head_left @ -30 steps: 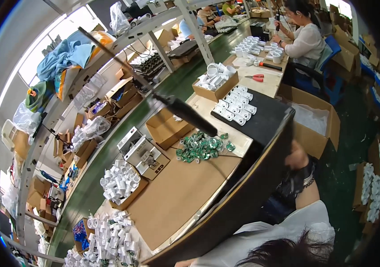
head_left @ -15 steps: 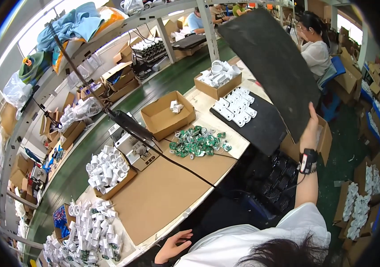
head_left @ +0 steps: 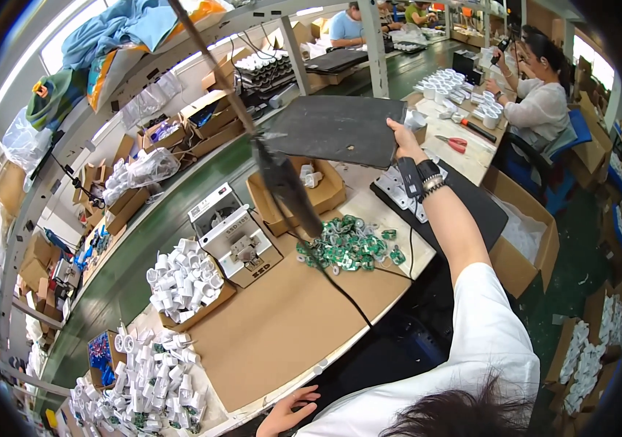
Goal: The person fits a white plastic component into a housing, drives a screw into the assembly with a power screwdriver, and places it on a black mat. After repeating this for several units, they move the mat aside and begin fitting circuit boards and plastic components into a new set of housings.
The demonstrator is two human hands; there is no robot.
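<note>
A flat black board (head_left: pixel 329 130) is in my right hand (head_left: pixel 404 140), gripped at its right corner with the thumb on top. It hangs roughly level above the far side of the table, partly covering a shallow cardboard box (head_left: pixel 327 191) that holds a few white parts. Beneath my right forearm, white plastic parts (head_left: pixel 397 188) stand on a second black board (head_left: pixel 477 205). My left hand (head_left: pixel 289 411) is empty by the table's front edge, its fingers loosely apart. Green circuit boards with wires (head_left: pixel 351 247) lie heaped on the table.
A cable with a dark thick section (head_left: pixel 285 186) hangs across the view. Left of it are a small white machine (head_left: pixel 241 251), a box of white fittings (head_left: pixel 187 280) and a larger heap (head_left: pixel 147 382). Red-handled pliers (head_left: pixel 456 143) lie farther right; a co-worker (head_left: pixel 540 95) sits beyond.
The black board has swung from a steep tilt at the right to nearly level over the far table, carried leftward and away by my right hand. My left hand stays near the front edge.
</note>
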